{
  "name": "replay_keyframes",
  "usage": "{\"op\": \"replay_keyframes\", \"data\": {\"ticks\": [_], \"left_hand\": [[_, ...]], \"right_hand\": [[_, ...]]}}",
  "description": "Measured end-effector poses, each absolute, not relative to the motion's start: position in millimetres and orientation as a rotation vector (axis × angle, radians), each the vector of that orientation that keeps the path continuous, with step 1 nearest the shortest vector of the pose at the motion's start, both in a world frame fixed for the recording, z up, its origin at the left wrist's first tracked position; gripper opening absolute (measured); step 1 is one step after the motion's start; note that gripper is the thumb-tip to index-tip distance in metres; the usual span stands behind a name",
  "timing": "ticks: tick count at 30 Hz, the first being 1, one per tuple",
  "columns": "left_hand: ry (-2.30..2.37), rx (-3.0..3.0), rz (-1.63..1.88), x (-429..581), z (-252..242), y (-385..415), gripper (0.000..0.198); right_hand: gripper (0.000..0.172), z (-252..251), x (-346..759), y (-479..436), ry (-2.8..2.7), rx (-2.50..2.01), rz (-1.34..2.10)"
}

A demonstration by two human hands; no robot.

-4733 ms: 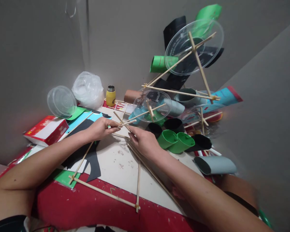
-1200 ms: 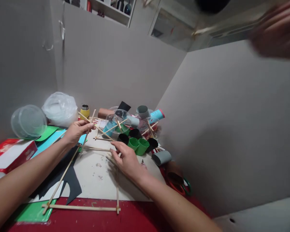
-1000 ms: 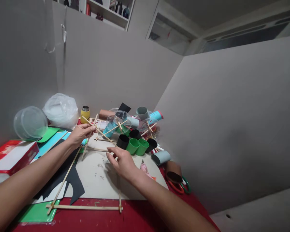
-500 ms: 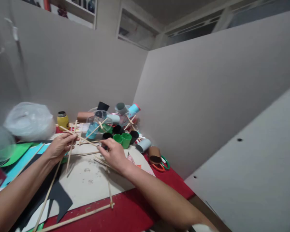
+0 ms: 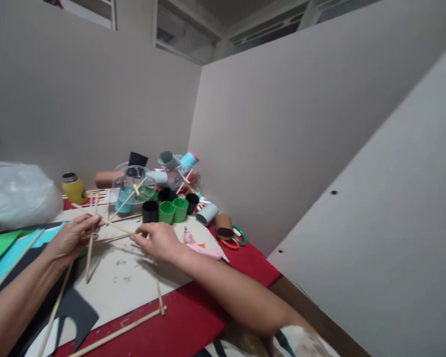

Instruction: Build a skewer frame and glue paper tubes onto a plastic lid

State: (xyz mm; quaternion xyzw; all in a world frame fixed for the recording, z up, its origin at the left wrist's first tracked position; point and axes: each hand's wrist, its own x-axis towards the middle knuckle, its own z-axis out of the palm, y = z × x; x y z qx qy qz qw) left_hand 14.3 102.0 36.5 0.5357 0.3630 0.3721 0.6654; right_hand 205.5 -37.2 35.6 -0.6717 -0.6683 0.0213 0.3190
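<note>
My left hand [image 5: 74, 239] pinches two thin wooden sticks where they cross. One crossed stick [image 5: 117, 227] slants down to the right, and my right hand [image 5: 159, 240] has its fingertips closed on that far end. The other stick [image 5: 89, 255] stands steeply, its lower end near the white board [image 5: 134, 297]. Beyond both hands, more joined sticks [image 5: 124, 204] lean by a clear round plastic lid. Nearer my body, a corner of two joined sticks [image 5: 161, 310] rests at the board's front edge. A pink glue gun [image 5: 208, 252] lies right of my right hand.
Green paper tubes [image 5: 180, 210], a black tube [image 5: 150, 212] and a brown tube [image 5: 223, 226] stand or lie behind and right. Scissors [image 5: 239, 236] lie on the red cloth [image 5: 252, 265]. A yellow jar [image 5: 74, 188] and a plastic bag [image 5: 20, 193] are at back left. Grey partitions enclose the table.
The view has swung right, so the table things sit further left. Both hands keep hold of the crossed sticks. The pink glue gun shows more fully beside my right arm.
</note>
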Motion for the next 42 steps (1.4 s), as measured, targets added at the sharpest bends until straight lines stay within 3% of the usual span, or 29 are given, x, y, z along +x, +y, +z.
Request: {"op": "replay_keyframes", "data": {"ticks": [13,23,28,34,42], "left_hand": [[0.708,1.131,0.835,16,33,99,0.034],[0.758,0.943,0.884,15,29,105,0.003],[0.835,0.957,0.856,11,20,113,0.006],[0.927,1.015,0.802,11,9,128,0.017],[0.868,0.938,0.801,16,17,106,0.01]], "right_hand": [[0.022,22,199,-36,-1.753,-1.63,0.299],[0.063,68,245,21,-1.097,-1.599,0.653],[0.031,103,237,47,-1.007,-1.604,0.962],[0.029,102,213,59,-0.908,-1.548,1.11],[0.031,99,208,60,-0.853,-1.374,1.077]]}}
